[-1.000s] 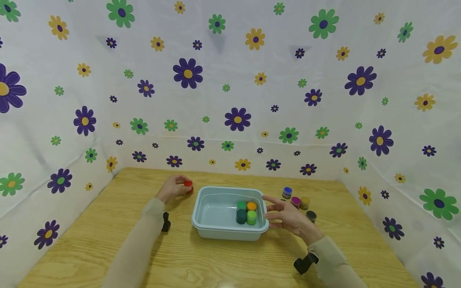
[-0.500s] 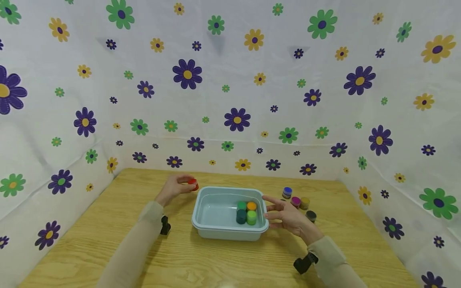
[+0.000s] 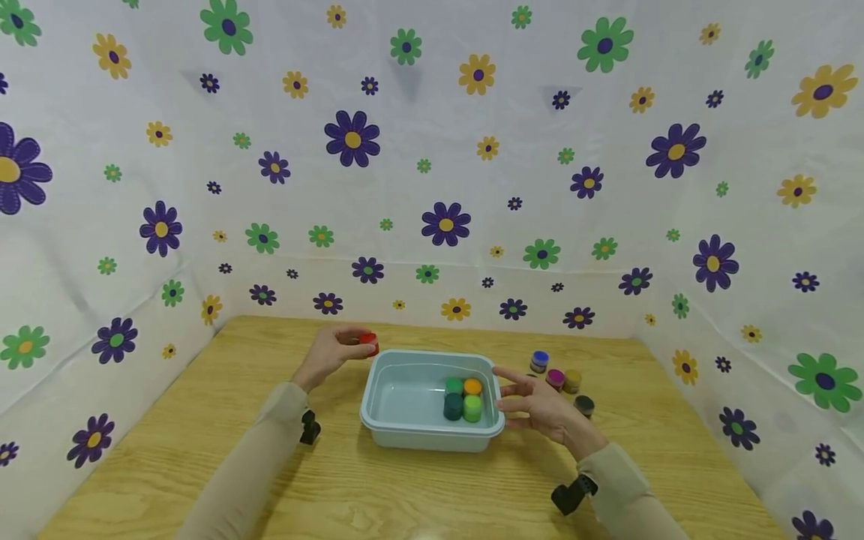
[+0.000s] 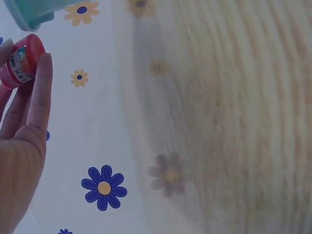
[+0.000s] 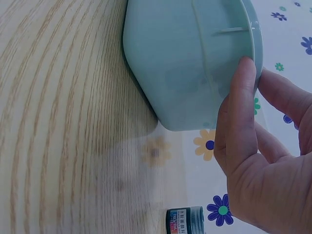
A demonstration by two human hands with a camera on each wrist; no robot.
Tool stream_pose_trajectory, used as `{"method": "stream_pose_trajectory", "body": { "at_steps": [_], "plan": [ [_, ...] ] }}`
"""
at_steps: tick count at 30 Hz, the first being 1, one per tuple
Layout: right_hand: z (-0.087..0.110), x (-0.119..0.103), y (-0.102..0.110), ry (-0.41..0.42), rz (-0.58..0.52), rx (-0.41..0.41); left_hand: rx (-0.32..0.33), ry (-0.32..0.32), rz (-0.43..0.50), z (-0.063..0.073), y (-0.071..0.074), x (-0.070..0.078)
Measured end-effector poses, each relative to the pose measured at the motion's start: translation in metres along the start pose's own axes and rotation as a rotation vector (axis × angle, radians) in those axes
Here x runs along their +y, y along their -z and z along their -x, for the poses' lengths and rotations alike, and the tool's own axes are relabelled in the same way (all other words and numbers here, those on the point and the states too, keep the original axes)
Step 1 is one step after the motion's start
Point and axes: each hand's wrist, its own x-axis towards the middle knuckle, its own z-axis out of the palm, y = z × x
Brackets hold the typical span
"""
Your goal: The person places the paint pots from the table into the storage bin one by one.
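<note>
My left hand (image 3: 335, 349) pinches a small red paint jar (image 3: 367, 341) just above the table, by the far left corner of a pale blue tub (image 3: 398, 433). The left wrist view shows the red jar (image 4: 19, 61) between my fingertips (image 4: 43, 80), with the tub's corner (image 4: 34, 12) above it. Inside the tub stand several jars: dark green (image 3: 453, 406), light green (image 3: 472, 408), orange (image 3: 472, 386) and green (image 3: 454, 385). My right hand (image 3: 533, 401) is beside the tub's right wall with fingers spread, the thumb (image 5: 242, 105) on the rim (image 5: 257, 44).
To the right of the tub stand loose jars on the wooden table (image 3: 202, 465): blue (image 3: 538, 361), magenta (image 3: 555, 378), olive (image 3: 571, 381) and dark grey (image 3: 583, 406). Another jar (image 5: 185, 221) shows under my right palm. Flowered sheeting (image 3: 432, 165) walls the table on three sides.
My left hand has carried the red jar to the right, closer to the tub's far left corner. My right hand has stayed by the tub's right wall.
</note>
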Motion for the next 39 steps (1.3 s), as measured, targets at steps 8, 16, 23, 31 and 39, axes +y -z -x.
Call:
{"method": "stream_pose_trajectory", "body": {
  "at_steps": [8,16,23,31,39],
  "plan": [
    [0.000,-0.002,-0.001,-0.002,0.001,0.017,0.006,-0.049,0.018,0.003,-0.005,0.013],
    [0.001,0.000,-0.002,-0.004,0.003,0.020,0.001,-0.076,-0.028,0.005,-0.016,0.022],
    [0.000,-0.001,-0.001,0.004,0.006,0.022,-0.056,-0.035,-0.010,0.007,-0.030,0.037],
    [0.000,-0.003,0.000,0.004,0.007,0.015,-0.131,0.011,-0.073,0.011,-0.045,0.054],
    [0.001,-0.003,-0.002,-0.001,0.007,0.008,-0.158,0.032,-0.130,0.012,-0.064,0.059]
  ]
}}
